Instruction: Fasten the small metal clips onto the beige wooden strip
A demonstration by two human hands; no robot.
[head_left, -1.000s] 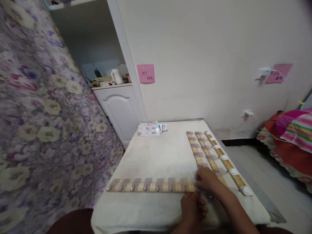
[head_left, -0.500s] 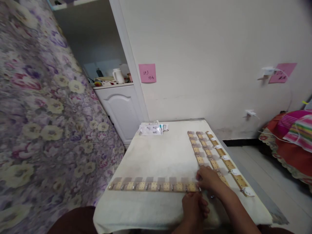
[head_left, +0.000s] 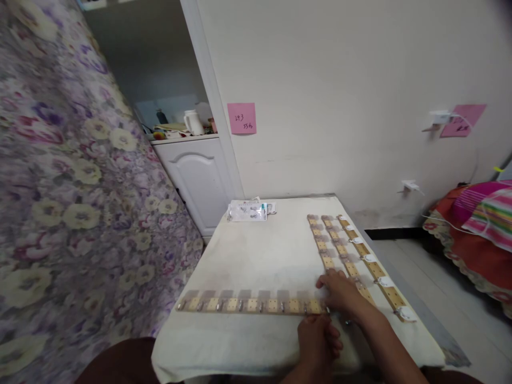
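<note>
A long wooden strip [head_left: 248, 305] with metal hooks lies crosswise near the front of a white-covered table [head_left: 260, 256]. My right hand [head_left: 340, 294] rests with bent fingers on the strip's right end. My left hand [head_left: 318, 341] sits just in front of that end, fingers curled; what it holds is hidden. Three more wooden strips [head_left: 352, 256] run away from me along the table's right side; the outermost carries white tags.
Clear plastic packets [head_left: 248, 211] lie at the table's far edge by the wall. A flowered curtain [head_left: 72, 186] hangs close on the left. A white cabinet [head_left: 196, 176] stands behind. A colourful bed [head_left: 476, 234] is at the right. Pink notes [head_left: 241, 118] are stuck on the wall.
My hands stay at the strip's right end; only the view has shifted slightly.
</note>
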